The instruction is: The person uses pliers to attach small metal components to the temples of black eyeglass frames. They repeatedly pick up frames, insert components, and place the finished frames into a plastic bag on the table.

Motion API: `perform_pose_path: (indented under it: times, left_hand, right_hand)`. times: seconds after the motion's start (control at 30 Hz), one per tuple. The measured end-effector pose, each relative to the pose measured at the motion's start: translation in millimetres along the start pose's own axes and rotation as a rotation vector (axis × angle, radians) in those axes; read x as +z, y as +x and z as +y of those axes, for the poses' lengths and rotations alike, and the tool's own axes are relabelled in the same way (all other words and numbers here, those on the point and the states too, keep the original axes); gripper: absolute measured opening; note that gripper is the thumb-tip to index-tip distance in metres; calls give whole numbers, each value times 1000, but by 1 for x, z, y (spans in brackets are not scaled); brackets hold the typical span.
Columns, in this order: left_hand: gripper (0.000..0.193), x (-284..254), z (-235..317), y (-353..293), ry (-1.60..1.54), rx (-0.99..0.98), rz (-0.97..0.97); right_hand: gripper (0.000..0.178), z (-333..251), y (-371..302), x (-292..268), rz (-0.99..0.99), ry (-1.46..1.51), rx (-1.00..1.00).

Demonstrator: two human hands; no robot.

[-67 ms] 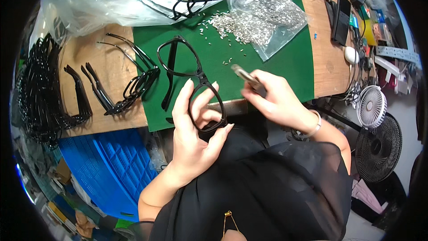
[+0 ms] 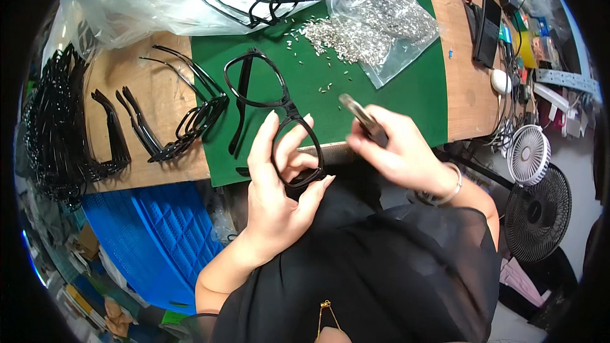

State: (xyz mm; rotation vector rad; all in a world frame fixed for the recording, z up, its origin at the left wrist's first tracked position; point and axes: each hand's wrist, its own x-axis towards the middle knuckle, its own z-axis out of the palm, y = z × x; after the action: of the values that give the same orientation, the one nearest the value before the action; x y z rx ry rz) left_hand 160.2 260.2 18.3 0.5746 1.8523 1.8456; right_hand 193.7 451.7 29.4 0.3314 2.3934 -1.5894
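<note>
My left hand [image 2: 270,200] is closed on a black eyeglass frame [image 2: 287,105], its fingers and thumb around the nearer rim. One temple arm of that frame lies folded back behind the far rim. In my right hand [image 2: 406,152] is a small hand tool with a metal tip [image 2: 356,108]; motion blur hides its exact kind. The tool points away to the left, apart from the frame. Beyond both hands, small silvery pieces [image 2: 327,39] are scattered on the green mat [image 2: 413,98], next to a clear plastic bag [image 2: 403,19] full of them.
More black eyeglass frames [image 2: 197,117] lie left of the mat, beside a dense pile of them [image 2: 57,121]. Others rest on plastic sheeting [image 2: 152,16] at the back. At right are a phone [image 2: 487,30], cables and fans [image 2: 528,154]. A blue crate [image 2: 146,241] stands below left.
My right hand has shifted slightly right and nearer to me with the tool, away from the eyeglass frame. My left hand keeps its grip, almost still.
</note>
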Motion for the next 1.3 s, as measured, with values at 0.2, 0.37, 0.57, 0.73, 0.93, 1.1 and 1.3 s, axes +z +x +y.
perform_pose_path:
  times: [0.2, 0.37, 0.57, 0.73, 0.93, 1.1, 1.3]
  left_hand:
    - [86, 16, 5, 2, 90, 78, 83]
    - [86, 18, 4, 0, 125, 38, 161]
    - [86, 19, -2, 0, 123, 114, 136]
    - [85, 2, 15, 5, -287, -169, 5]
    - [87, -14, 16, 2, -283, -113, -53]
    - [84, -12, 18, 2, -315, -140, -83]
    - [85, -14, 16, 4, -279, -200, -122]
  right_hand:
    - [12, -14, -16, 24, -10, 371, -76]
    - [14, -9, -15, 34, 29, 450, -91]
    - [18, -18, -7, 25, -185, 772, 198]
    - [19, -24, -7, 22, -299, 774, 168]
    - [27, -24, -9, -7, -476, 55, 12]
    - [31, -31, -4, -5, -589, -134, -52]
    - [29, -38, -2, -3, -569, -339, -47]
